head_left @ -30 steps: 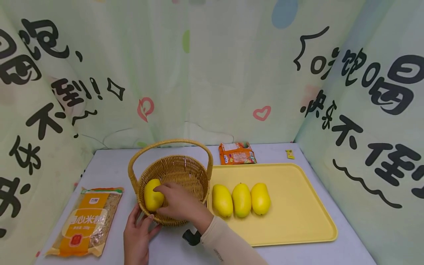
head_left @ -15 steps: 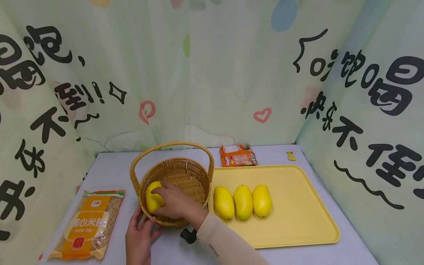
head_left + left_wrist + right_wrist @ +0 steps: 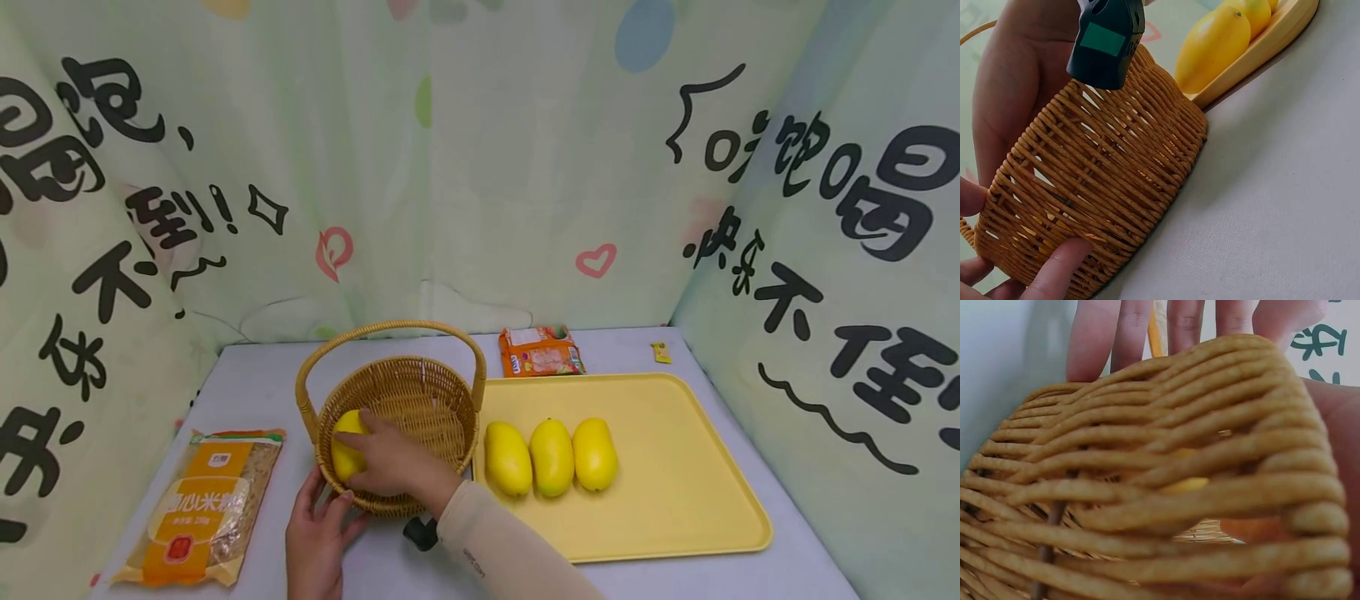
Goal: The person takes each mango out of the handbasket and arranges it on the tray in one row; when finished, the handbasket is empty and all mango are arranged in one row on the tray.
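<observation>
A yellow mango [image 3: 347, 460] lies at the left side inside a round wicker basket [image 3: 431, 404] with an arched handle. My right hand [image 3: 397, 462] reaches over the near rim and grips this mango, fingers across its top and thumb at the near end. My left hand [image 3: 315, 542] holds the basket's front-left wall from outside; in the left wrist view the thumb [image 3: 1060, 269] presses the woven wall [image 3: 1110, 169]. Three more mangoes [image 3: 551, 458] stand in a row on the yellow tray [image 3: 675, 500]. In the right wrist view, basket weave [image 3: 1179, 494] covers much of the scene.
Left of the basket lies a bag of grain-like food [image 3: 198, 508]. Behind the tray are an orange packet [image 3: 540, 352] and a small yellow sachet [image 3: 661, 352]. A black device [image 3: 422, 533] sits at my right wrist. Printed curtains [image 3: 510, 167] enclose the table.
My right hand has shifted slightly left and now covers more of the mango in the basket. My left hand stays at the basket, and the tray's mangoes keep their places.
</observation>
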### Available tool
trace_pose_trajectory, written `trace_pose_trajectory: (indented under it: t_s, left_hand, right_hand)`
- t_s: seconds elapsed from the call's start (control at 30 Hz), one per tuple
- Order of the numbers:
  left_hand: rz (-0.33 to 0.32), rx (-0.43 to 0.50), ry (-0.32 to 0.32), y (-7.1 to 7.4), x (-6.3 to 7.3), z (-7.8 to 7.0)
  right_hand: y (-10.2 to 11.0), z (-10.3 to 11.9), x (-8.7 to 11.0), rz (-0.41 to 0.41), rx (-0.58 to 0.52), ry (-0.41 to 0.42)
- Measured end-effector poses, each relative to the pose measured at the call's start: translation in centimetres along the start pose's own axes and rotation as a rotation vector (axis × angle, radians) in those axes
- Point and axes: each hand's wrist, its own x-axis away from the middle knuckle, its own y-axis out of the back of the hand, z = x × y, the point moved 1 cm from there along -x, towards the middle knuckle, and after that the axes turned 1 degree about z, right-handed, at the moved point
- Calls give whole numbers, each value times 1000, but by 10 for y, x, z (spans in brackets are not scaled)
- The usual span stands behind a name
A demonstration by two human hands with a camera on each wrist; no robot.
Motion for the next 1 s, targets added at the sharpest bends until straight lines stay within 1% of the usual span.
trace_pose_trajectory:
  t_s: [0.23, 0.57, 0.77, 1.0]
  left_hand:
    - [1, 0, -8, -1, 1, 1]
    - [-9, -7, -5, -2, 1, 1]
    - [-9, -8, -8, -1, 0, 2]
    - [-4, -8, -17, 0, -1, 2]
  right_hand:
    - [-2, 0, -3, 14, 4, -9]
    - [-4, 4, -4, 29, 58, 28]
    - [-4, 5, -4, 6, 79, 29]
    - [-7, 2, -4, -41, 116, 61]
